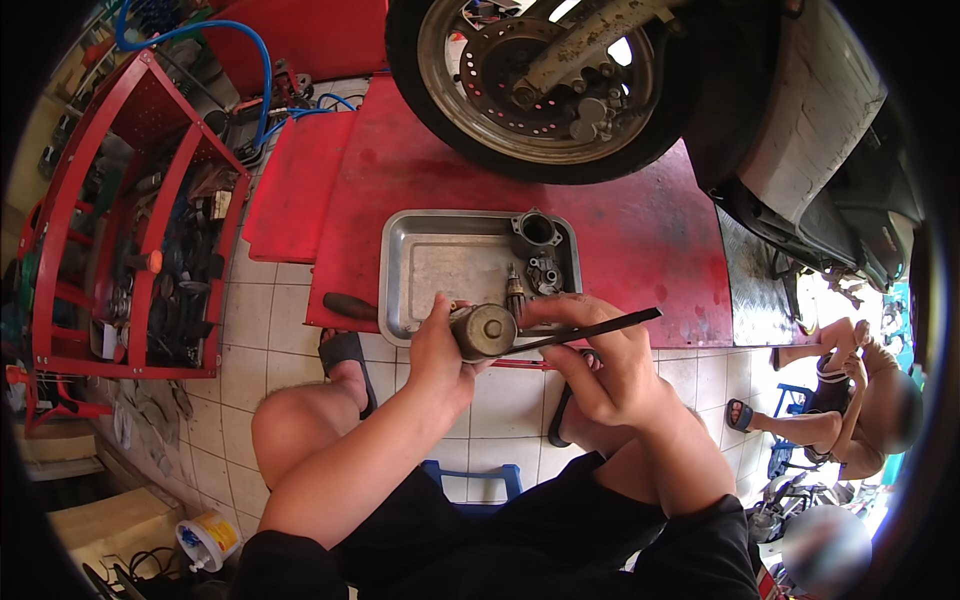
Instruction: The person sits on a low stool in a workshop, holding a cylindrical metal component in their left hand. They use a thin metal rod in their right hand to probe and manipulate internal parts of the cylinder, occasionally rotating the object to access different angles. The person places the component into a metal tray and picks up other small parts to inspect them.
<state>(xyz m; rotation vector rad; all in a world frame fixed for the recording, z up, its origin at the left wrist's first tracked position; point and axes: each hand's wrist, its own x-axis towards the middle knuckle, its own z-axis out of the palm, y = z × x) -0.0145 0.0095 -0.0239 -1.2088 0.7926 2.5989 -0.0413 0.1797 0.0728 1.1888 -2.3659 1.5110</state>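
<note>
My left hand (pixel 440 350) grips a cylindrical metal part (pixel 485 335) with a raised round centre, held over the near edge of a steel tray (pixel 395 255). My right hand (pixel 600 370) is closed on a long dark flat bar (pixel 615 322), whose near end meets the cylinder. In the tray sit a dark flanged housing (pixel 535 235), a small metal fitting (pixel 545 276) and a slim spindle-like part (pixel 515 290). A dark-handled tool (pixel 350 305) lies left of the tray on the red platform (pixel 660 260).
A scooter front wheel (pixel 550 150) stands on the platform above the tray. A red tool cart (pixel 150 255) with a blue hose (pixel 265 75) is at left, a white bucket (pixel 205 540) below it. Another person (pixel 880 410) sits at right. A blue stool (pixel 470 470) is beneath me.
</note>
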